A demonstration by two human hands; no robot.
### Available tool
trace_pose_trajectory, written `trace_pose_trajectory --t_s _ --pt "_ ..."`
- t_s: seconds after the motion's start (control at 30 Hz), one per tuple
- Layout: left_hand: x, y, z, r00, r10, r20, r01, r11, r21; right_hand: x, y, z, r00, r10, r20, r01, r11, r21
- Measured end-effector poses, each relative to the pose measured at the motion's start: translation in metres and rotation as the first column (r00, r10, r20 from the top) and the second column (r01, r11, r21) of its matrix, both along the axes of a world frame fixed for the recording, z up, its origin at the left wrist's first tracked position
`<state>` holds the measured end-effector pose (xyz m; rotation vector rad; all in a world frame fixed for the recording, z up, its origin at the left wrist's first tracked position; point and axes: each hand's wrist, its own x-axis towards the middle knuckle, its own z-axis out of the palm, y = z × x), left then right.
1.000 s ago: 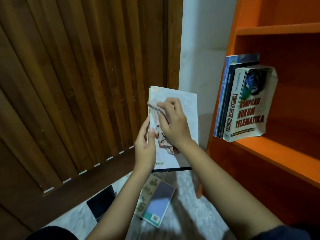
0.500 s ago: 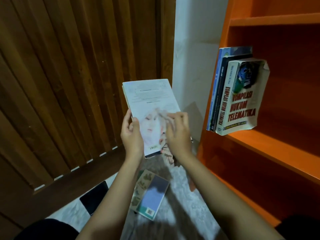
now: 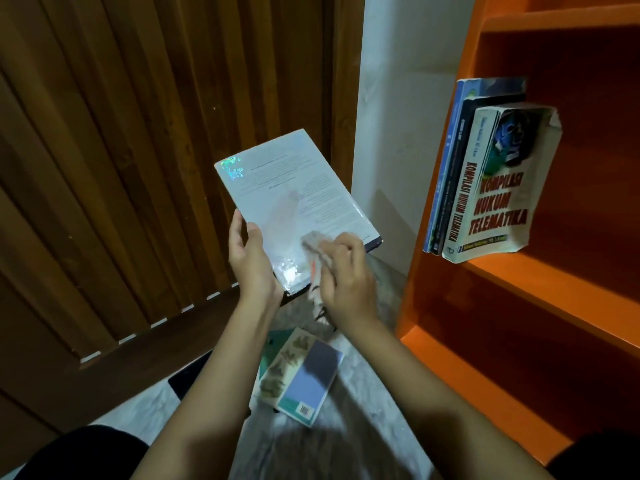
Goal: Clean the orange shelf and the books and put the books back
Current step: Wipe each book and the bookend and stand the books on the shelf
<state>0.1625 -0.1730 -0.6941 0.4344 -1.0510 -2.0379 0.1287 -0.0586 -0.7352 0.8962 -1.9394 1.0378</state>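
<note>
**Ana:** Hands first: how did they stand?

**Budi:** The left hand (image 3: 251, 261) gripped the pale book (image 3: 294, 195) by its lower left edge, thumb on the cover, and held it tilted above the floor (image 3: 367, 396). The right hand (image 3: 346, 271) had its fingers curled round a crumpled cloth (image 3: 317, 251) and pressed it on the cover's lower part.

**Ana:** And the orange shelf?

**Budi:** The orange shelf (image 3: 540, 282) stood to the right, apart from the held book. Three books stood on one board at its left end. A blue book (image 3: 446, 150) was against the side wall and a dark book (image 3: 459, 174) stood next to it. Outermost was a white book (image 3: 498, 199) titled "Kompilasi Hukum Telematika", its cover curling.

**Ana:** Anything lower down?

**Budi:** A fourth book (image 3: 304, 372) lay flat on the floor between the forearms, barcode side up. A black flat thing (image 3: 187, 379) lay to its left, partly hidden by the left arm; what it was could not be told. A slatted wooden door (image 3: 138, 168) filled the left side.
</note>
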Motion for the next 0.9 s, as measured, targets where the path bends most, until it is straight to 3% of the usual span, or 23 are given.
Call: trace_pose_trajectory --t_s 0.1,0.2,0.33,0.4,0.5,0.57,0.67,0.8,0.9 --pt "0.006 -0.005 0.006 1.0 -0.015 0.008 0.016 0.996 -0.083 -0.022 0.013 0.008 0.97 -0.145 0.193 0.158 0.986 -0.053" --pt "0.011 -0.008 0.009 0.999 -0.03 0.024 0.034 0.982 -0.186 -0.038 0.031 0.017 0.917 -0.186 0.352 0.223 0.973 -0.066" --pt "0.013 -0.008 0.008 0.996 -0.085 0.007 0.084 0.967 -0.241 -0.044 0.043 0.034 0.857 0.077 0.51 0.077 0.959 -0.274" --pt "0.013 -0.008 0.007 0.994 -0.113 0.001 0.11 0.964 -0.242 -0.04 0.05 0.042 0.753 0.291 0.59 -0.054 0.921 -0.386" --pt "0.012 -0.009 0.006 0.987 -0.159 -0.002 0.154 0.961 -0.231 -0.036 0.059 0.041 0.486 0.562 0.669 -0.251 0.823 -0.509" --pt "0.012 -0.01 0.006 0.982 -0.191 -0.005 0.185 0.956 -0.229 -0.041 0.064 0.034 0.345 0.678 0.65 -0.291 0.735 -0.612" --pt "0.007 -0.013 0.004 0.977 -0.215 0.01 0.21 0.944 -0.253 -0.041 0.067 0.026 0.247 0.758 0.604 -0.281 0.653 -0.704" --pt "-0.005 -0.017 -0.004 0.976 -0.181 0.123 0.214 0.909 -0.358 -0.032 0.069 0.026 0.313 0.754 0.577 -0.251 0.652 -0.716" --pt "-0.018 -0.019 -0.02 0.941 -0.047 0.334 0.232 0.809 -0.54 -0.028 0.065 0.031 0.432 0.68 0.592 -0.229 0.718 -0.657"
